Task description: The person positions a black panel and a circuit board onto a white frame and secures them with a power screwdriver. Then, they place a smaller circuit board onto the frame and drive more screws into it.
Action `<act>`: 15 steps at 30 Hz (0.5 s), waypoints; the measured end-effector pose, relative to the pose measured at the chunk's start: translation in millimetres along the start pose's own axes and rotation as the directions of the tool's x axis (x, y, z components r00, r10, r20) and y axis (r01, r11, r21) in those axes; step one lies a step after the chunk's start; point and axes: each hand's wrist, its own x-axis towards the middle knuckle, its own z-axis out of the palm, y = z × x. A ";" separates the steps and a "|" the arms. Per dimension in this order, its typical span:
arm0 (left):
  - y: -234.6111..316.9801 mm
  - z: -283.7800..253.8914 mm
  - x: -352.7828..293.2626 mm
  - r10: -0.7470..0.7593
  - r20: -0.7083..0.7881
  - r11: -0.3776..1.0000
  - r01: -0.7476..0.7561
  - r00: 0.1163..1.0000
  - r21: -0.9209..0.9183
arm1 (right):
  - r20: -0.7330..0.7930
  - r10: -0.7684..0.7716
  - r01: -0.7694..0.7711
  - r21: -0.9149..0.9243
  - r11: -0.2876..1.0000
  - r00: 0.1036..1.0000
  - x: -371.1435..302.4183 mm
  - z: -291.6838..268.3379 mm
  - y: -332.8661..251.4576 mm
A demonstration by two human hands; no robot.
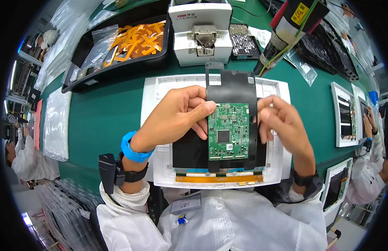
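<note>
My left hand (177,113) grips the left edge of a black plate (231,90), thumb on top and fingers underneath. A green circuit board (228,131) with a dark square chip lies on the plate. Close by the plate's right edge is my right hand (282,121), its fingers curled in toward the thumb and slightly blurred; what they hold, if anything, I cannot make out. Beneath the plate a dark display panel (189,150) sits inside a white frame (160,178). An orange flex strip (219,178) runs along the panel's near edge.
A black tray (118,69) of orange strips stands at the far left. Behind the frame is a white dispenser machine (201,31), beside a box of small metal parts (244,42). A screwdriver-like tool (282,35) hangs at right. Another white frame (342,115) lies near a co-worker's hand (371,119).
</note>
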 end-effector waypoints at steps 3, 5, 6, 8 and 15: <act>0.2 6.0 4.5 -0.035 0.031 0.999 0.035 0.999 -0.002 | -0.070 0.033 -0.033 -0.002 0.999 0.997 14.7 -6.5 -4.7; 3.1 11.9 7.5 -0.038 0.019 0.999 0.039 0.999 -0.014 | -0.099 -0.017 0.019 0.020 1.000 0.995 26.6 -9.6 -4.1; 2.3 14.6 7.5 -0.046 0.029 0.999 0.047 0.999 -0.015 | -0.107 -0.009 0.012 0.025 1.000 0.994 29.7 -8.6 -2.2; 3.3 18.4 5.2 -0.046 0.043 0.999 0.045 0.998 0.027 | -0.178 -0.076 0.086 0.046 0.995 0.981 36.8 -5.4 -0.2; -2.5 29.3 5.2 -0.071 0.073 0.997 0.070 0.995 0.013 | -0.169 -0.101 0.099 -0.022 0.995 0.980 36.3 -11.9 -2.4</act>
